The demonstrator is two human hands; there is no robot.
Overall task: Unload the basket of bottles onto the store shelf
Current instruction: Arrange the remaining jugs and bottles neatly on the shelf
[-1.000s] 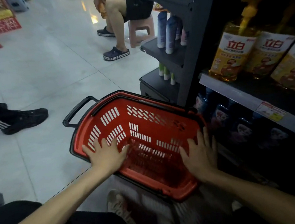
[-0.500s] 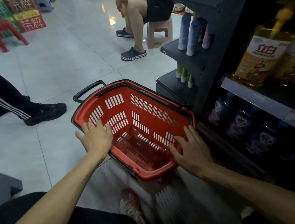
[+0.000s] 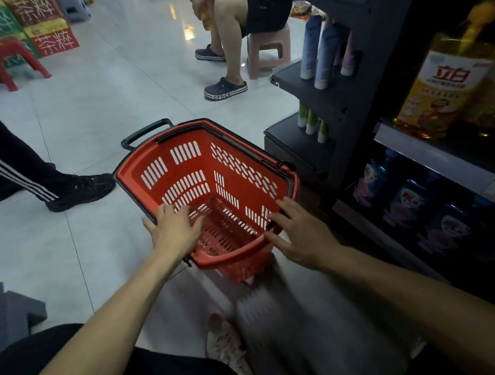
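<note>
A red plastic basket (image 3: 232,170) with a black handle sits on the floor in front of me, and nothing shows inside it. My left hand (image 3: 174,229) rests on its left rim with fingers spread. On the near right rim lies my right hand (image 3: 301,236), fingers straight. Dark blue bottles (image 3: 402,203) stand on the low store shelf (image 3: 434,160) to the right. Yellow oil bottles (image 3: 441,82) stand on the shelf above.
A seated person's legs (image 3: 226,35) and a pink stool (image 3: 270,49) are beyond the basket. A standing person's leg and black shoe (image 3: 80,191) are at the left. A shelf end unit (image 3: 320,80) holds tubes. A red stool (image 3: 9,57) and boxes stand far left.
The basket has slid away from me across the floor, both hands staying on its rim. The standing person's leg has come into view at the left.
</note>
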